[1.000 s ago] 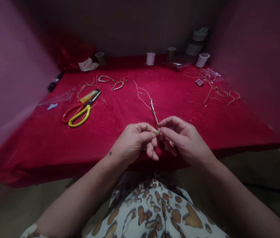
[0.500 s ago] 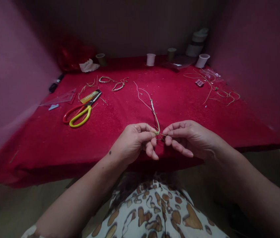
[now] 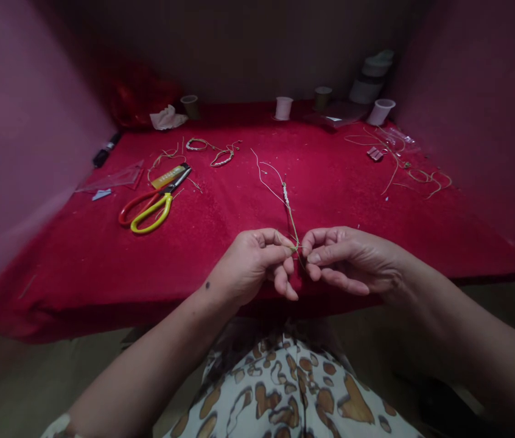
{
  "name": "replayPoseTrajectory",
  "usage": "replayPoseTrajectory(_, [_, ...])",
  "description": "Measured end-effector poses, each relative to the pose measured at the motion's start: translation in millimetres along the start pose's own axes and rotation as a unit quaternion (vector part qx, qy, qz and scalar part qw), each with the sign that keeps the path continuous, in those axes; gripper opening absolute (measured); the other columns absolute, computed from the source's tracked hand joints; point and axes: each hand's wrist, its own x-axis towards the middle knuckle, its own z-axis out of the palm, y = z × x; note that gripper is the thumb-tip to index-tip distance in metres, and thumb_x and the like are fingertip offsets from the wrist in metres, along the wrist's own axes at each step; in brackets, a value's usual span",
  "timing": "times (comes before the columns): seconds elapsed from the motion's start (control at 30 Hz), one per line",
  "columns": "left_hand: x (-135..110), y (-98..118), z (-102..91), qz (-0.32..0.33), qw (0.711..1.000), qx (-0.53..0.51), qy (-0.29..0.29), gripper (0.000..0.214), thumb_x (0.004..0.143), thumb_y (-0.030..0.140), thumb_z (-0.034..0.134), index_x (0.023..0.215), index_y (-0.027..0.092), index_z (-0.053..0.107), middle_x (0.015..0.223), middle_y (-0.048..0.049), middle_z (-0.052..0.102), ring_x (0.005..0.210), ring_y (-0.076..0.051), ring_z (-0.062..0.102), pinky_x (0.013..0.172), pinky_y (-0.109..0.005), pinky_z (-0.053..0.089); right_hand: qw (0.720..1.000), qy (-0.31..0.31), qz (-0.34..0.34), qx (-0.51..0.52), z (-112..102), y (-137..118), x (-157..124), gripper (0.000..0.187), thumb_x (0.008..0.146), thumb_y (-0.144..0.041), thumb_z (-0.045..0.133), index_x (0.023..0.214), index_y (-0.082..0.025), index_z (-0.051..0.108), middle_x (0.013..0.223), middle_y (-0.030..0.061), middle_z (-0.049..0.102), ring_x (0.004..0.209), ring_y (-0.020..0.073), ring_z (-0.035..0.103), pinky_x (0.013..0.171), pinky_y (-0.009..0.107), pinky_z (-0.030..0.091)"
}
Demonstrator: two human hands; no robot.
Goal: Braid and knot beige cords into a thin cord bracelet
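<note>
A thin cord bracelet (image 3: 286, 196) with a short white beaded or braided stretch lies on the red cloth and runs toward me. My left hand (image 3: 264, 261) pinches its near end between thumb and forefinger. Close on the right, my right hand (image 3: 346, 258) has thumb and forefinger curled by a loose cord end (image 3: 302, 260) of the same bracelet; the fingertips partly hide where the strand passes. Two loose cord tails (image 3: 260, 170) spread from the bracelet's far end.
Scissors (image 3: 151, 210) with red and yellow handles lie at left, near two finished-looking bracelets (image 3: 223, 159). A white cup (image 3: 283, 108) and other small cups stand along the back. Loose cords (image 3: 426, 176) and a pink clip (image 3: 376, 154) lie at right. The table's front edge (image 3: 102, 310) is near me.
The whole view has shifted slightly. My right thumb and forefinger have shifted at the cord end, which now hangs downward instead of stretching sideways. The left hand keeps its pinch.
</note>
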Motion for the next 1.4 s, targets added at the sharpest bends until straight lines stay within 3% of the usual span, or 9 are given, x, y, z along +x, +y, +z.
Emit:
replayPoseTrajectory(0.27, [-1.2,0.1,1.5,-0.009,1.0,0.011,0.005,0.004,0.076,0.012,0.055,0.077,0.013,0.052,0.054,0.0016,0.059,0.035,-0.01,0.054,0.042,-0.028,0.052,1.0,-0.007,-0.018,-0.002,1.4,-1.6,-1.2,0.008,0.073,-0.01,0.055,0.079,-0.012,0.061,0.064,0.0049,0.068,0.029,0.0043,0.046,0.025,0.01,0.031])
replayPoseTrajectory(0.43, [-1.1,-1.9,2.0,0.007,1.0,0.01,0.0,0.003,0.076,0.012,0.054,0.078,0.014,0.051,0.053,0.0025,0.058,0.036,-0.01,0.054,0.043,-0.028,0.053,0.994,0.098,-0.044,0.025,7.7,1.8,2.1,0.011,0.072,-0.006,0.058,0.077,-0.015,0.063,0.057,0.002,0.064,0.039,0.0055,0.05,0.033,0.01,0.038])
replayPoseTrajectory(0.63, [-2.2,-1.8,6.0,0.014,0.999,0.021,0.019,0.004,0.077,0.011,0.052,0.078,0.014,0.05,0.053,0.0038,0.057,0.036,-0.01,0.054,0.042,-0.028,0.052,0.986,0.151,-0.063,0.025,18.7,4.4,2.9,0.001,0.07,-0.012,0.06,0.07,-0.012,0.06,0.058,0.0029,0.061,0.034,0.0051,0.045,0.025,0.013,0.029])
replayPoseTrajectory(0.77, [-3.6,-0.8,9.1,0.005,0.998,0.04,0.042,0.005,0.077,0.01,0.052,0.074,0.014,0.049,0.052,0.003,0.058,0.037,-0.011,0.056,0.041,-0.024,0.049,0.983,0.155,-0.093,-0.035,23.5,10.1,3.8,0.009,0.067,-0.019,0.065,0.068,-0.012,0.06,0.058,0.0029,0.062,0.034,0.0053,0.046,0.025,0.013,0.029])
replayPoseTrajectory(0.97, [-4.0,-1.6,11.2,0.003,0.997,0.064,0.047,0.007,0.077,0.013,0.053,0.072,0.014,0.049,0.05,0.0024,0.057,0.038,-0.013,0.057,0.043,-0.025,0.048,0.95,0.247,-0.128,-0.144,30.7,18.1,7.6,0.006,0.07,-0.019,0.06,0.067,-0.015,0.056,0.039,-0.0045,0.052,0.025,0.0038,0.035,0.023,0.013,0.022])
replayPoseTrajectory(1.4, [-3.7,-3.0,9.0,0.017,0.998,0.045,0.036,0.005,0.077,0.016,0.055,0.076,0.013,0.051,0.054,0.0014,0.06,0.04,-0.012,0.058,0.046,-0.026,0.051,0.95,0.248,-0.136,-0.13,34.3,18.3,8.8,0.007,0.065,-0.011,0.057,0.064,-0.016,0.051,0.044,-0.0056,0.053,0.03,0.0033,0.04,0.028,0.013,0.024])
